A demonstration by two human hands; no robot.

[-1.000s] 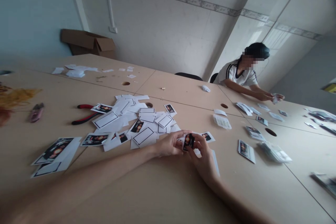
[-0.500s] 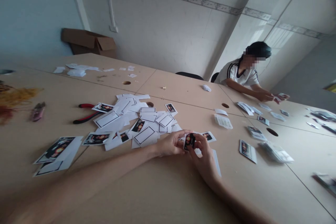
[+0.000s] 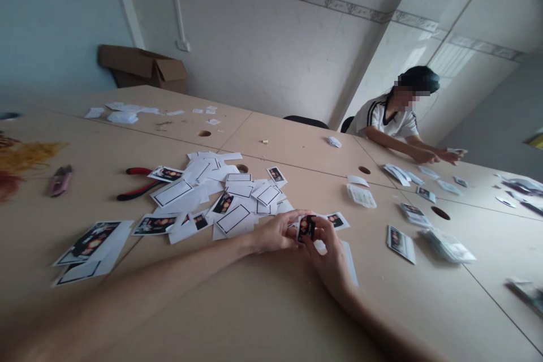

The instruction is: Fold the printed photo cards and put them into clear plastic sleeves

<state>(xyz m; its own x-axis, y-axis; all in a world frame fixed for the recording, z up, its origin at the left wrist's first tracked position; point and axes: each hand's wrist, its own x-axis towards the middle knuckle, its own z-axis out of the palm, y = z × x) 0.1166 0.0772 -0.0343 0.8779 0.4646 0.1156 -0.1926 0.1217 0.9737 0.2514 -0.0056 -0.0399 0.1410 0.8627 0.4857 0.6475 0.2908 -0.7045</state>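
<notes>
My left hand (image 3: 275,232) and my right hand (image 3: 330,254) meet over the wooden table (image 3: 263,305), both pinched on one small dark printed card (image 3: 306,228) held upright between them. Just behind my hands lies a loose pile of white and printed cards (image 3: 220,192). Under my right hand a few more white cards (image 3: 348,260) lie flat on the table.
Red-handled pliers (image 3: 138,184) and a small cutter (image 3: 60,179) lie at the left. Card stacks (image 3: 399,243) and clear sleeves (image 3: 447,244) sit at the right. Another person (image 3: 392,119) works with cards at the far right. A cardboard box (image 3: 142,68) stands at the back.
My hands stay in place on the small card, with only slight finger movement. The other person's hands have shifted a little over their cards.
</notes>
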